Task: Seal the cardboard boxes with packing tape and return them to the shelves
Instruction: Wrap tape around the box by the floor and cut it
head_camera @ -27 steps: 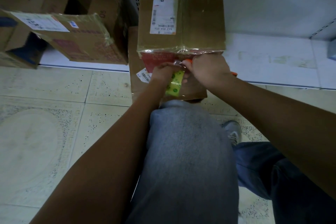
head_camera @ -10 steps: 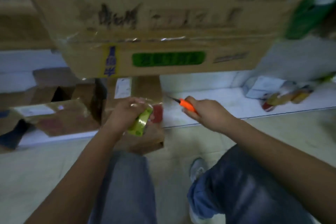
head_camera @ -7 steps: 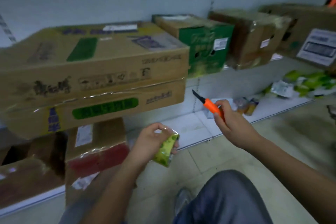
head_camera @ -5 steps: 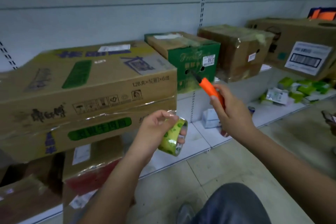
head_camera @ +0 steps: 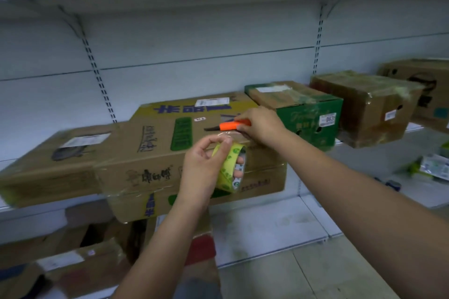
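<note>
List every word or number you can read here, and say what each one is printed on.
"康師傅": front of the big yellow-brown box on the shelf, partly blurred.
"063": white sticker on the green box.
Green box's pale script: too faint to read.
Other white labels, blue characters on the big box, marks on the tape roll: too blurred or small to read.

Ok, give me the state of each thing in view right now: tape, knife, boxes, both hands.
tape roll: held in the left hand
knife: orange handle gripped by the right hand, blade out, pointing left
long yellow box: on the shelf, closed
green box: on the shelf, taped shut
brown box: on the shelf, wrapped in tape
</note>
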`<state>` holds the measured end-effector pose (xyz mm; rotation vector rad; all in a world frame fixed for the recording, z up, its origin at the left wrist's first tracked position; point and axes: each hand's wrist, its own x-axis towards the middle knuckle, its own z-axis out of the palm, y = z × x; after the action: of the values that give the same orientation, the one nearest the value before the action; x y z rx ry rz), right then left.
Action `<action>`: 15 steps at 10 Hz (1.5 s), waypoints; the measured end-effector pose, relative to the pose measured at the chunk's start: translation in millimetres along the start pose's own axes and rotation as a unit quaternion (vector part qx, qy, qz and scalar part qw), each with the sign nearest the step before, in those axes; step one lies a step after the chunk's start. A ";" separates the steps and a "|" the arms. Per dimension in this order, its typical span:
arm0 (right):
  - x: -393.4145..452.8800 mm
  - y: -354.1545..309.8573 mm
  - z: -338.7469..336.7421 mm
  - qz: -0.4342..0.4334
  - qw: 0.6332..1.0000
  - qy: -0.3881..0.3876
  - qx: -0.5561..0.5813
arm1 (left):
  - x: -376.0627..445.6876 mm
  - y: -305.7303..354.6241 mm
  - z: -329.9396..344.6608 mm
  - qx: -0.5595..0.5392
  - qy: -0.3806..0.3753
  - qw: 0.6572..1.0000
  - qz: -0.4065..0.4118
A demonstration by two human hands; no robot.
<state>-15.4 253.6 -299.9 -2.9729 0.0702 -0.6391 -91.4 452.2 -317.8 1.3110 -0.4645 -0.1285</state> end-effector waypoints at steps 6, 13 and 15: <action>-155.8 -90.2 58.3 0.072 0.895 0.050 0.437 | -81.5 -72.7 -73.3 0.058 -0.037 0.995 -0.069; -118.7 -46.8 337.0 0.506 0.661 -0.077 0.549 | -49.9 -238.9 -350.4 0.573 -0.059 0.790 -0.209; -132.5 -62.8 381.3 0.515 0.635 -0.077 0.571 | -17.6 -264.5 -391.4 0.635 -0.084 0.740 -0.206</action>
<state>22.5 358.3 -692.9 -1.3264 0.8763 -0.1022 93.1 740.2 -644.0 2.7866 -0.3900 -0.3334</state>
